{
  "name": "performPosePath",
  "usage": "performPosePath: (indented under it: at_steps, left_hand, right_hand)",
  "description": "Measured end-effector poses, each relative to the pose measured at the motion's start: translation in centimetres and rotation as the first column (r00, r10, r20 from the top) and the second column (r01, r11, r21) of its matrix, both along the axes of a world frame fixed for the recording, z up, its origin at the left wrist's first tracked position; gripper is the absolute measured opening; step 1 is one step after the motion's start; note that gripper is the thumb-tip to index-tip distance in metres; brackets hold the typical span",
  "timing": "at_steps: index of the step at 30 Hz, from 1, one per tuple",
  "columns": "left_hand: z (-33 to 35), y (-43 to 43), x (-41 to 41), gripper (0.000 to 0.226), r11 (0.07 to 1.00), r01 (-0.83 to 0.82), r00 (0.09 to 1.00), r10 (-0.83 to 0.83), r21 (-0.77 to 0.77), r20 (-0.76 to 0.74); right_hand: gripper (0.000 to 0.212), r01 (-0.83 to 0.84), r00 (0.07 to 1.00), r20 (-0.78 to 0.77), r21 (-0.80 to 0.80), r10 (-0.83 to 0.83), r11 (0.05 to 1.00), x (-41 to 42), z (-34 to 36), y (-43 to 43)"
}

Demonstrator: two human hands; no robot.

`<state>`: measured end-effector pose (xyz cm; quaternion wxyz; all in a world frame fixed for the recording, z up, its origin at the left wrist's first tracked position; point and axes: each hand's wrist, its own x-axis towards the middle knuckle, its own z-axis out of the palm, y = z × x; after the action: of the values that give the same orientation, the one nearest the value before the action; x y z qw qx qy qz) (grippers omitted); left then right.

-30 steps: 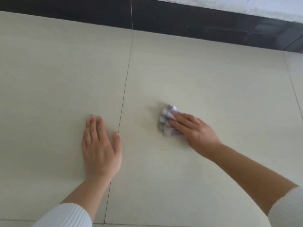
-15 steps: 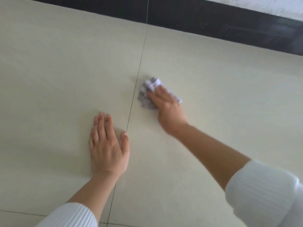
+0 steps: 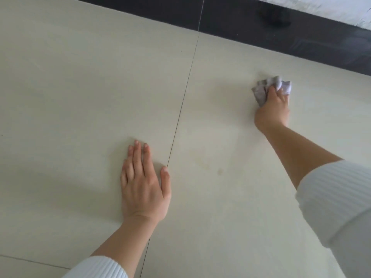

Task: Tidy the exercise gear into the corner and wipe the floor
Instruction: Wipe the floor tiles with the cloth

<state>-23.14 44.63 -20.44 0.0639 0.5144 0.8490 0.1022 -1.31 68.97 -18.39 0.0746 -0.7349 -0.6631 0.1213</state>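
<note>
Since half a sec ago the right hand (image 3: pixel 271 111) has slid the cloth (image 3: pixel 263 91) away from the thin line (image 3: pixel 186 91) in the floor (image 3: pixel 80 87). Back then the cloth sat right by that line. Now it is well off to the right of it & closer to the dark strip (image 3: pixel 301 41) at the foot of the white wall (image 3: pixel 331 9). The left hand (image 3: pixel 142 183) has stayed in its spot by the line, tho the view has swung a bit.

On my screen the right hand is grasping the cloth. Its fingers curl over the top of the wad & push it down on the floor. The cloth is small & crumpled, grey on the left, white on the right. It pokes out past the fingertips toward the dark strip but does not touch it.

The left hand lies flat on the floor, palm down, fingers straight & close together, thumb out to the side. It holds nothing. It sits just left of the thin line, w/ the thumb tip almost on it.

Both arms have white ribbed sleeves. The left sleeve (image 3: pixel 98 267) is at the bottom edge. The right sleeve (image 3: pixel 337 207) is pushed up the arm at the right edge.

The floor is big pale tiles. One small brownish spot (image 3: pixel 220 171) shows on the tile btw the two hands, nearer the left one. I also see a second thin line (image 3: pixel 30 260) across the bottom left corner.
</note>
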Motion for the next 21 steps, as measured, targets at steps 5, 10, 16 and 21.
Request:
performPosePath:
  at_steps: [5,10,16,21]
  left_hand:
    - [0.0,0.1,-0.1,0.065,1.0,0.006,1.0,-0.006,-0.006,-0.012]
    - [0.0,0.1,-0.1,0.066,1.0,0.001,1.0,-0.001,-0.005,-0.004]
    - [-0.1,0.0,-0.1,0.066,1.0,0.006,1.0,-0.007,-0.025,-0.004]
    - [0.0,-0.1,-0.1,0.066,0.999,0.022,1.0,-0.021,-0.032,0.022]
  right_hand:
    - [0.053,-0.371,0.927,-0.072,-0.035,0.368,0.928,-12.9,0.5,0.8]
    - [0.072,-0.838,0.543,-0.189,-0.058,0.818,0.543,-20.6,1.2,-7.2]
    - [0.082,-0.75,0.65,-0.182,0.004,0.738,0.662,-8.5,0.6,-5.9]
    - [0.077,-0.068,0.978,-0.195,0.027,0.072,0.997,1.8,0.4,-8.1]
